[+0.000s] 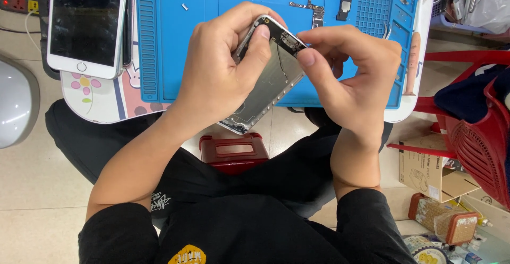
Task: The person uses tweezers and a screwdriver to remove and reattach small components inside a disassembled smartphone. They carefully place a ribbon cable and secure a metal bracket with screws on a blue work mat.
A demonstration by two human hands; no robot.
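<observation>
Hands [287,67] pinching phone shell [268,80] above blue mat [159,56]; tiled floor [32,189] below.

Black rolled sleeves, black trousers, yellow print on the shirt.

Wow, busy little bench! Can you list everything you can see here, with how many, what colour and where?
phone housing: one, silver metal, opened, held in both hands over the mat's near edge
repair mat: one, blue, on the table
small loose parts: several, dark and silver, along the mat's far side
white phone: one, dark screen, left of the mat
table: one, white with flower print
stool: one, red, under the table
red chair: one, at the right
cardboard box: one, brown, on the floor at the right
left hand: grips the housing's side
right hand: fingertips at the housing's top end
</observation>
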